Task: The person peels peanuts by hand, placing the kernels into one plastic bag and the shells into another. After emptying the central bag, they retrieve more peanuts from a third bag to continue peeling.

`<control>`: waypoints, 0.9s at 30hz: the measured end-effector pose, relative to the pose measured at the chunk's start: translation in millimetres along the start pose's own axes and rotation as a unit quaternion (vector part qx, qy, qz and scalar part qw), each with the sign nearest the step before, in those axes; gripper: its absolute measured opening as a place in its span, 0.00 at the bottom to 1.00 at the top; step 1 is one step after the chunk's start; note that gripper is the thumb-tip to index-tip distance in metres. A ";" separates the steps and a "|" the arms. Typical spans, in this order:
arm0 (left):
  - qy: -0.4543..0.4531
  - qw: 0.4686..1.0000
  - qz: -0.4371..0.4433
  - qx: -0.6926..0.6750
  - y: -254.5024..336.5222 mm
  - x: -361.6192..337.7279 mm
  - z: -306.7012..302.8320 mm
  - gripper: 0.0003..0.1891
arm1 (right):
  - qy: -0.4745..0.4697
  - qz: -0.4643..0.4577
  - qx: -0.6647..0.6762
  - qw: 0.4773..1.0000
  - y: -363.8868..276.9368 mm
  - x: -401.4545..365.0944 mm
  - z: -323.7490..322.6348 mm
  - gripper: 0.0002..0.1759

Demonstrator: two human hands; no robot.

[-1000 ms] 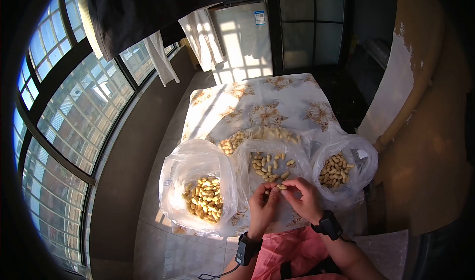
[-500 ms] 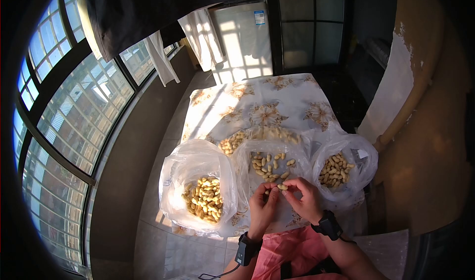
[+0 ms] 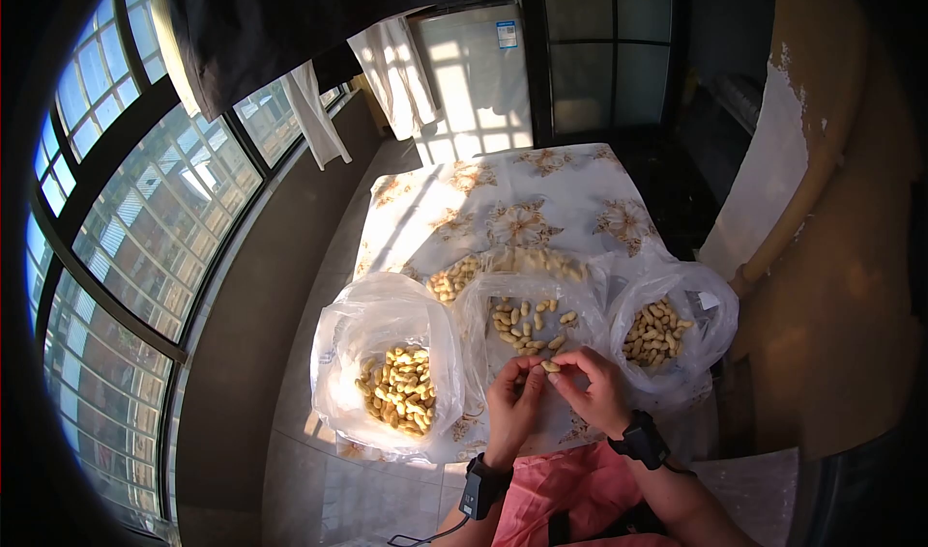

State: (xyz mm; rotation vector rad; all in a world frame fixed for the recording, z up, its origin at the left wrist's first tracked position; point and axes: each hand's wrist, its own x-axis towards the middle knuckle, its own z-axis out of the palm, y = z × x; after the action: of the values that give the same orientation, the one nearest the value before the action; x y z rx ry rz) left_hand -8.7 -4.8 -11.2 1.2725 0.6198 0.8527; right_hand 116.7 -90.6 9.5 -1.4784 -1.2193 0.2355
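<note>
A single unshelled peanut (image 3: 550, 366) is pinched between my two hands at the near edge of the middle plastic bag (image 3: 474, 320). The fingers of my left hand (image 3: 512, 402) are closed, thumb and fingertip against the peanut's left end. From the other side my right hand (image 3: 601, 397) grips it with thumb and index finger. Just beyond my fingertips, loose peanuts (image 3: 523, 330) lie spread in the middle bag. My curled left fingers hide whatever else may be in that palm.
To the left stands an open plastic bag (image 3: 333, 354) with a sunlit heap of peanuts (image 3: 398, 389). Another bag (image 3: 717, 320) at the right holds more peanuts (image 3: 655, 334). Further peanuts (image 3: 452, 279) lie behind the middle bag on the flowered tablecloth (image 3: 580, 185). Windows (image 3: 169, 218) line the left.
The peanut at my fingertips has turned slightly, and my fingers have shifted a little around it. The bags and the other peanuts stay where they were.
</note>
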 end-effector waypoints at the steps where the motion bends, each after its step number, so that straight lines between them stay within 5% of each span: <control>1: -0.001 1.000 -0.001 0.003 0.8 0.0 0.0 0.09 | 0.000 0.000 0.000 1.000 -1.3 0.2 -0.8 0.11; 27: 0.009 1.000 -0.009 0.018 -0.3 -0.4 -1.3 0.09 | 0.010 0.003 0.011 1.000 1.1 -0.5 1.2 0.11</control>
State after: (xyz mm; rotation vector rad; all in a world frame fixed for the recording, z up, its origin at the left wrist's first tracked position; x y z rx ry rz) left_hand -10.0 -4.4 -11.7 1.2916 0.6637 0.8422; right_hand 116.2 -90.1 7.9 -1.4629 -1.1918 0.2369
